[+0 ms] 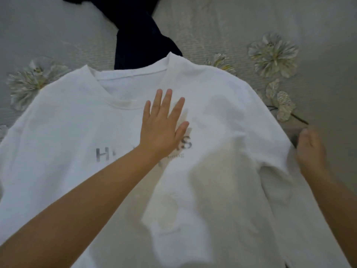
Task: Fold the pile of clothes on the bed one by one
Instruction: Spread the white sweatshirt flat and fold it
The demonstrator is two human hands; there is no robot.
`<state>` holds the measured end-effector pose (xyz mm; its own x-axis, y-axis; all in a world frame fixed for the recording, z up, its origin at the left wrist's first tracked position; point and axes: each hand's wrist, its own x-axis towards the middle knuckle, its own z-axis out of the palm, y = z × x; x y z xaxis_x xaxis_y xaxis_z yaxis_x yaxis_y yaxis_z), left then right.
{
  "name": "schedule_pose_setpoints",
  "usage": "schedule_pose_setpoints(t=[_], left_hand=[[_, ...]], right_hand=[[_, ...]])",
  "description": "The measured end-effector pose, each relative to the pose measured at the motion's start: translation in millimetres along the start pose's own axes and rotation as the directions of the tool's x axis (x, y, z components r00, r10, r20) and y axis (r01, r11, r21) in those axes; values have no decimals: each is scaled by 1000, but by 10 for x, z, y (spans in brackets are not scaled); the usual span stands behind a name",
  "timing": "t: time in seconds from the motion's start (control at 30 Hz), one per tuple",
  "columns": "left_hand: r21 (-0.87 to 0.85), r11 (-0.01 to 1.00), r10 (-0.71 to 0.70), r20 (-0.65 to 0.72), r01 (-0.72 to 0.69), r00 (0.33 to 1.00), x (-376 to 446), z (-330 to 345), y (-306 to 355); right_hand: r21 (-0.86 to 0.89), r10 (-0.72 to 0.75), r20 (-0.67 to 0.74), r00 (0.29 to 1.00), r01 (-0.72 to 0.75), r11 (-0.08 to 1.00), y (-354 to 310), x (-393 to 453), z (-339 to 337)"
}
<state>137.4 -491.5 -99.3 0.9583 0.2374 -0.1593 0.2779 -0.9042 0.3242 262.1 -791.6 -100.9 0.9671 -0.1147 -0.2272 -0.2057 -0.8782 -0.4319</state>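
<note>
on the bed (212, 26) lies a white shirt (222, 113); left hand (164, 128) presses it, fingers spread; right hand (311, 149) blurred, fingers pinching its sleeve edge.

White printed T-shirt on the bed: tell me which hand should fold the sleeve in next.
The right hand. It already pinches the white printed T-shirt at its right sleeve edge, so it can likely carry that side inward. The left hand lies flat on the chest, pinning the cloth to the grey flowered bedspread.

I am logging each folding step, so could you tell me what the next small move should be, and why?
Probably the right hand should fold the sleeve it grips inward over the white T-shirt. The left hand already presses flat on the chest, and the shirt lies spread face up.
</note>
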Motion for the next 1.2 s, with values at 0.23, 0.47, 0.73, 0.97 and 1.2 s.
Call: schedule_pose_setpoints(t=[0.23,0.47,0.73,0.97,1.2], left_hand=[[-19,998,-48,156,52,987,12,608,878],[86,995,-63,97,55,993,-65,851,974],[152,984,-118,192,89,974,-40,723,1141],[70,995,62,113,-70,992,483,751,1852],[200,973,74,219,-119,973,583,1091,2159]], right_hand=[[98,-17,91,996,8,995,650,-363,-164],[-99,-39,112,993,50,994,1020,-541,-174],[-335,-180,28,983,179,925,957,687,-861],[-440,-379,-75,922,311,842,848,1624,-991],[-260,-72,-263,962,2,966,1625,908,-947]])
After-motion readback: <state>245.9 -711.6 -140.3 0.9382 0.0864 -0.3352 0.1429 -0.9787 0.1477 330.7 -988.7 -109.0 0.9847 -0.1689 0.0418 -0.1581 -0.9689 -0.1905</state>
